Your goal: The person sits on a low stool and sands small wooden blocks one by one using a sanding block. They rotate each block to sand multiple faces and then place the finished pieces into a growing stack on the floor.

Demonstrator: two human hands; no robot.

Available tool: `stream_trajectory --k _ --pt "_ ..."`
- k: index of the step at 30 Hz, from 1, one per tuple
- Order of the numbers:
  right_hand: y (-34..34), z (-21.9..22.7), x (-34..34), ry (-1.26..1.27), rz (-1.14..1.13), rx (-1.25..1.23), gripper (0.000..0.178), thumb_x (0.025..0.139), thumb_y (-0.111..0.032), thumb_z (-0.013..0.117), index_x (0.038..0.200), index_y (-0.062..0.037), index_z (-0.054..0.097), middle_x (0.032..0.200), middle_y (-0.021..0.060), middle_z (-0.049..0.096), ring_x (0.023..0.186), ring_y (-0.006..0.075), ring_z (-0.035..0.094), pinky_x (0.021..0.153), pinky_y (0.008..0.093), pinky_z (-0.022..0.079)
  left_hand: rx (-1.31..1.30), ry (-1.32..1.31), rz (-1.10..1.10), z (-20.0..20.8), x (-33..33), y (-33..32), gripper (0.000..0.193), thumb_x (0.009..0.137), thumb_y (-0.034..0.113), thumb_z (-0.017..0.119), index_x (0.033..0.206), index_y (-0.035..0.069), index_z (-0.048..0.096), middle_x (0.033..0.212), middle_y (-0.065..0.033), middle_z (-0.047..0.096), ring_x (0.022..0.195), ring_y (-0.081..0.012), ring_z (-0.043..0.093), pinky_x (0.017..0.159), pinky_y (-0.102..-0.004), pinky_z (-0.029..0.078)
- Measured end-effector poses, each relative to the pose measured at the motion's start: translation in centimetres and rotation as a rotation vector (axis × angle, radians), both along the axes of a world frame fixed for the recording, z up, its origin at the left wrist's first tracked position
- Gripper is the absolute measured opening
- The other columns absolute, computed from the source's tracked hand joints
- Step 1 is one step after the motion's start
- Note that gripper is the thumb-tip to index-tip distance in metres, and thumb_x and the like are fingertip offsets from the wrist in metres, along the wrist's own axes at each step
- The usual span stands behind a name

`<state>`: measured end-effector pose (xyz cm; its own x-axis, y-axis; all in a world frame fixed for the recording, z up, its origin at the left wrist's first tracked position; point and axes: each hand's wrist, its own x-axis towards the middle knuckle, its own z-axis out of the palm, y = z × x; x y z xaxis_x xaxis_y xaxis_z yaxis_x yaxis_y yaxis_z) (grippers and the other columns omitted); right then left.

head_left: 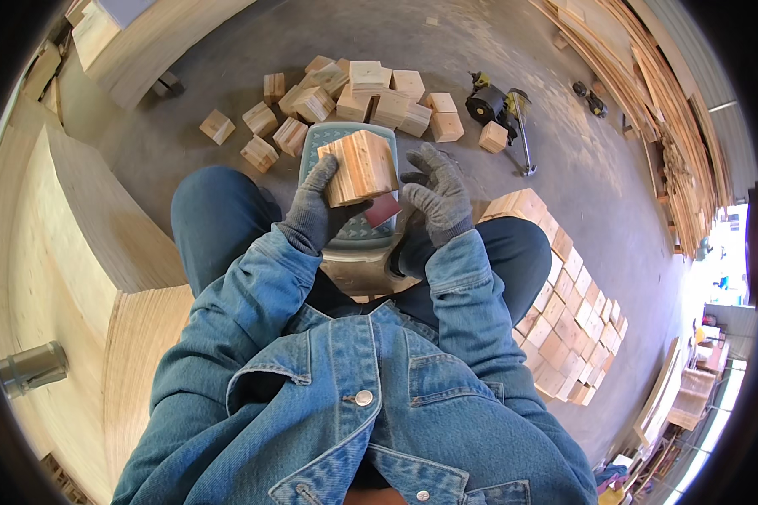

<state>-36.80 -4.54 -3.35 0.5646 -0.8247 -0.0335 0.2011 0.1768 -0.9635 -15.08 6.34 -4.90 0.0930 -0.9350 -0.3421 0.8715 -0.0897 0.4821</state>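
Note:
In my gloved left hand (324, 198) is a laminated wooden block (364, 167), tilted, its striped layers showing. My fingers and thumb wrap its left side and underside. My right hand (436, 189), also in a grey glove, is just right of the block with its fingers apart and slightly curled, holding nothing. Beneath the block stands a pale grey-green plastic stool (313, 143) with a patterned top. On it lies a dark red sheet (382, 210), perhaps sandpaper, partly hidden by the block.
Beyond the stool lies a loose heap of wooden blocks (392, 108). A yellow-black tool with a metal rod (526, 139) rests at its right, near a single block (493, 137). Neat rows of blocks (568, 311) sit right of my knee. Large plywood stacks (101, 210) rise at left; long boards (648, 93) line the right.

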Motion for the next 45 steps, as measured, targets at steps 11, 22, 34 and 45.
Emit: stream_trajectory --k 11,22,34,45 --pt "-0.2 -0.6 0.4 0.077 0.003 0.013 0.086 0.088 0.001 0.084 0.162 -0.0032 0.04 0.152 0.0159 0.056 0.117 0.0194 0.062 0.103 0.0335 0.055 -0.155 0.168 -0.06 0.3 0.1 0.2 0.083 0.103 0.06 0.061 0.162 0.008 0.039 0.159 -0.0232 0.047 0.145 -0.0428 0.05 0.121 -0.0623 0.042" --pt "0.2 -0.7 0.8 0.05 0.092 0.074 0.089 0.089 -0.021 0.089 0.161 -0.0007 0.041 0.151 0.0164 0.056 0.133 0.027 0.057 0.116 0.0389 0.046 -0.214 0.252 -0.096 1.2 0.3 0.2 0.09 0.098 0.072 0.057 0.163 0.013 0.04 0.16 -0.0238 0.046 0.144 -0.0444 0.049 0.118 -0.0651 0.043" --pt "0.7 0.5 0.8 0.083 0.128 0.03 0.077 0.094 -0.019 0.084 0.157 0.0018 0.044 0.146 0.0188 0.062 0.132 0.0273 0.061 0.115 0.0398 0.049 -0.141 0.033 -0.109 0.2 -0.4 0.3 0.084 0.096 0.049 0.076 0.156 0.0 0.042 0.147 -0.0235 0.058 0.134 -0.0375 0.061 0.117 -0.0535 0.05" --pt "1.4 2.7 1.1 0.158 0.076 0.109 0.073 0.083 -0.006 0.091 0.148 -0.0018 0.058 0.137 0.0126 0.07 0.122 0.0209 0.067 0.106 0.036 0.056 -0.155 0.054 -0.107 0.8 -0.3 0.5 0.08 0.096 0.045 0.078 0.154 0.001 0.044 0.142 -0.0204 0.063 0.129 -0.0353 0.065 0.114 -0.0537 0.053"
